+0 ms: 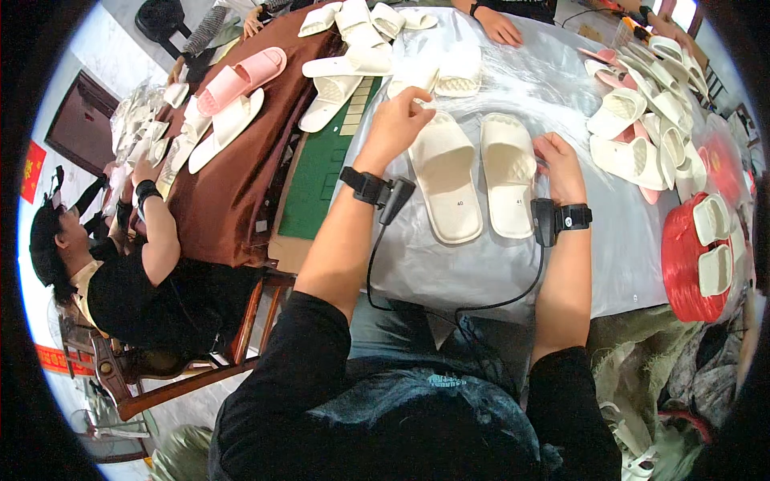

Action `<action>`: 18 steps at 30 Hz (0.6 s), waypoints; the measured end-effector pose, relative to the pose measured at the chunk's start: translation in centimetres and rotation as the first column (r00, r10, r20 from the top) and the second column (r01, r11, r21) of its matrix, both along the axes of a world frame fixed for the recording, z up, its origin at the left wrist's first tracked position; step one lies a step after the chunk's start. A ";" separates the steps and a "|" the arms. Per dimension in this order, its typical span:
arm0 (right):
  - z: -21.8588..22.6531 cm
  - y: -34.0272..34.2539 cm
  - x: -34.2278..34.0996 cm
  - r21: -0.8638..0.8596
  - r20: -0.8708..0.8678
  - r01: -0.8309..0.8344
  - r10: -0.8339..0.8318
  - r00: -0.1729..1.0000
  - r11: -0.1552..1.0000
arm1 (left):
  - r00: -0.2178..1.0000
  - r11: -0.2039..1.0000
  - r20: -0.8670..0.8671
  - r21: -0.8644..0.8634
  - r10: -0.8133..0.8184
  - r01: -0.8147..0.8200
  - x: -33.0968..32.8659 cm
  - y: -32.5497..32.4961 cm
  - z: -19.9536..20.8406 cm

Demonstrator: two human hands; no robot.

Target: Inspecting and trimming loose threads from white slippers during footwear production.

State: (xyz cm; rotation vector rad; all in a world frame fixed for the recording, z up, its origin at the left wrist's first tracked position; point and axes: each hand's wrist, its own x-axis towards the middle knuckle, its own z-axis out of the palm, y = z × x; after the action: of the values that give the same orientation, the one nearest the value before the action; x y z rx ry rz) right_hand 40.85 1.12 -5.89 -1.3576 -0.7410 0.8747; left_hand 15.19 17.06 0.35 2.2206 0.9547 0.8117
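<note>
Two white slippers lie side by side in front of me on the plastic-covered table, toes pointing away: the left slipper (449, 188) and the right slipper (509, 180). My left hand (395, 128) is by the left slipper's toe, its fingers curled together; whether they grip its edge is hidden. Just beyond that hand lies another white slipper (415, 78), with a quilted white slipper (460, 80) to its right. At the outer edge of the right slipper, my right hand (563, 167) has its curled fingers closed against the strap. Both wrists wear black strapped devices joined to a cable.
White and pink slippers (634, 108) are heaped at the right, near a red roll (682, 272). More white slippers (353, 64) lie far left of centre. A brown-covered table (249, 168) holds pink and white pairs; a person (128, 272) works beside it. Another person's hand (501, 30) rests opposite.
</note>
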 end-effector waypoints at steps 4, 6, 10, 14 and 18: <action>0.2 -0.3 -0.4 -0.007 0.073 -0.027 0.028 0.997 1.000 | 0.981 0.990 -0.131 -0.004 -0.141 0.142 -1.7 0.0 -1.3; 0.4 -0.5 -0.5 -0.035 0.106 -0.038 0.041 0.994 0.999 | 0.954 0.961 -0.138 0.027 -0.267 0.274 -1.9 0.3 -2.9; 0.0 -0.2 0.0 -0.096 -0.008 -0.032 0.031 0.999 0.995 | 0.971 0.972 -0.055 -0.043 -0.235 0.233 -2.5 0.3 -4.4; 0.1 -0.2 -0.5 -0.073 -0.084 -0.080 0.074 0.994 0.994 | 0.963 0.962 0.003 -0.054 -0.268 0.268 -2.0 -0.6 -4.7; -0.1 0.1 -0.9 0.046 -0.172 -0.063 0.070 0.983 0.997 | 0.951 0.970 0.209 -0.035 -0.228 0.240 -1.4 -1.5 -4.5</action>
State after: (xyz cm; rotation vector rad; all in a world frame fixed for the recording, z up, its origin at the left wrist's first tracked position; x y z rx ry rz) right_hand 39.97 1.25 -5.95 -1.2099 -0.6684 1.0120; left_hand 13.81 15.57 -4.11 2.1007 0.5959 0.8672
